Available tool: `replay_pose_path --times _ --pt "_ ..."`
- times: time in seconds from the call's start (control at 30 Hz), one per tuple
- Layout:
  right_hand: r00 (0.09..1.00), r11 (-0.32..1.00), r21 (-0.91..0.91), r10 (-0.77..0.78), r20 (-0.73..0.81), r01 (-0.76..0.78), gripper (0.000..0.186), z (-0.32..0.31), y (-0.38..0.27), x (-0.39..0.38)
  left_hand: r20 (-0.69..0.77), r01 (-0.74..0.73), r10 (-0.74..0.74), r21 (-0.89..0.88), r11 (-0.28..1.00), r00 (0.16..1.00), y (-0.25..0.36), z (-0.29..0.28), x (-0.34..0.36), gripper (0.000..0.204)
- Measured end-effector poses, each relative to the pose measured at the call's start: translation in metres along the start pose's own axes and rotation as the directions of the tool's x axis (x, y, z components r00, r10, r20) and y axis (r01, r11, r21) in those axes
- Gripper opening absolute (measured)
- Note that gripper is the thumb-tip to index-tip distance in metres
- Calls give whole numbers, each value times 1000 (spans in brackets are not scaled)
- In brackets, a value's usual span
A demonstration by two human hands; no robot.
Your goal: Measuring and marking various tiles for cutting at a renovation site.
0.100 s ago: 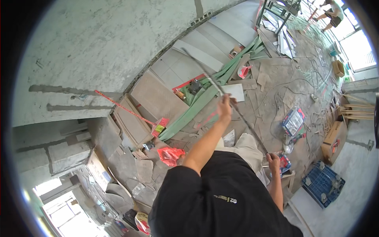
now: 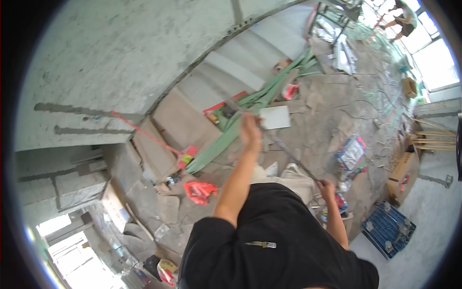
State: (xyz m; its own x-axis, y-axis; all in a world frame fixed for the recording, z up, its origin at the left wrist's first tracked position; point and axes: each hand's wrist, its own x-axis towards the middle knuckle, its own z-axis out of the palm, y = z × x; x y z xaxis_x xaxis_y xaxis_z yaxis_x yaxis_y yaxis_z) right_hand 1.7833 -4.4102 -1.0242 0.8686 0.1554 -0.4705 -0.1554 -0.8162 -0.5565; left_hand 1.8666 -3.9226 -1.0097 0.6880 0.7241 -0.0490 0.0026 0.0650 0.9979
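Observation:
A long thin grey bar [image 2: 291,154], blurred, runs diagonally between my hands. My left hand [image 2: 251,127] is raised in the middle of the view, wrapped round the bar's upper part and smeared by motion. My right hand [image 2: 326,188] grips its lower end beside my light trousers. A white square board [image 2: 274,116] lies on the floor just beyond my left hand. Green sheeting [image 2: 216,144] stretches along the floor behind it.
Pale panels [image 2: 240,62] line the wall's foot. A red broom [image 2: 187,156] and red bag [image 2: 199,191] lie left. A blue pallet [image 2: 388,229], carton [image 2: 402,176] and packaged box [image 2: 350,151] are right. Another person [image 2: 406,21] is by the far window. Debris and cords [image 2: 351,111] litter the floor.
My left hand has moved left and up with the bar. My right hand has shifted slightly left and up, still holding it. The whole view has shifted a little and blurred.

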Motion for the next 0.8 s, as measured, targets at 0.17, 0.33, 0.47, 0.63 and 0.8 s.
replay_pose_path --times 0.17,0.33,0.47,0.63,0.8 --pt "983 938 -327 -65 171 119 30 -35 55 138 -629 -154 -57 -276 949 775 114 -72 -21 48" --pt "991 986 155 -76 112 59 29 -107 61 262 -881 -288 240 125 949 409 223 -148 -92 47" --pt "969 772 587 216 119 -244 26 -118 56 307 -873 -258 347 268 928 342 241 -139 -150 49" --pt "937 844 487 51 346 -226 25 -77 48 289 -732 224 341 554 802 589 100 -155 -219 53" --pt "877 850 353 227 422 -390 29 -82 120 245 -348 429 -264 817 385 900 -65 -26 -306 67"
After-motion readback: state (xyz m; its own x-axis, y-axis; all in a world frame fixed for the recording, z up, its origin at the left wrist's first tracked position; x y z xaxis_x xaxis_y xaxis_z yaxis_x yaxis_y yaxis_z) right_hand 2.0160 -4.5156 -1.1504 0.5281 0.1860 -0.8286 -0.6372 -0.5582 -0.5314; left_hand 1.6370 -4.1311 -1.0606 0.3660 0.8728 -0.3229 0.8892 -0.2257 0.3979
